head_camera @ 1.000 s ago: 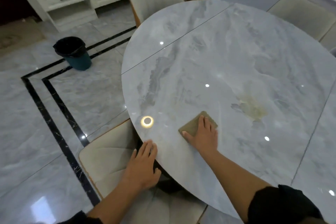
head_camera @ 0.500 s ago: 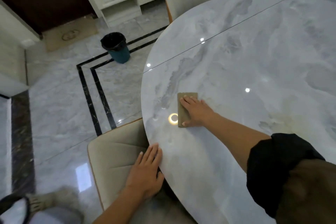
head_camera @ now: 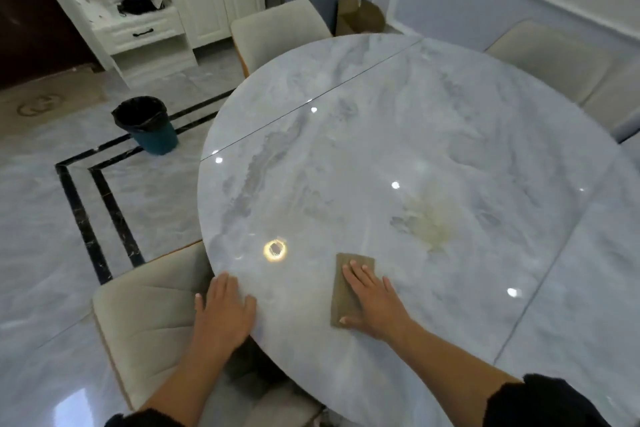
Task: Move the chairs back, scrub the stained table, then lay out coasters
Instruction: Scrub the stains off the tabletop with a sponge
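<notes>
A round grey marble table (head_camera: 363, 149) fills the middle of the head view. A yellowish stain (head_camera: 433, 222) marks its surface right of centre. My right hand (head_camera: 372, 298) presses flat on a tan scrubbing pad (head_camera: 343, 284) near the table's near edge, left of and below the stain. My left hand (head_camera: 223, 312) rests flat with straight fingers on the table's rim. A cream chair (head_camera: 138, 315) stands under that rim at the lower left. Another cream chair (head_camera: 277, 28) is at the far side, and a third (head_camera: 554, 59) sits at the right.
A teal bin with a black liner (head_camera: 149, 125) stands on the tiled floor left of the table. A white cabinet (head_camera: 145, 31) is at the back left, a cardboard box (head_camera: 360, 14) against the back wall. A doormat (head_camera: 45, 104) lies at the far left.
My right hand has drawn the pad back along the table toward the near edge, closer to the stain. My left hand stays on the rim. The camera has swung back to the right.
</notes>
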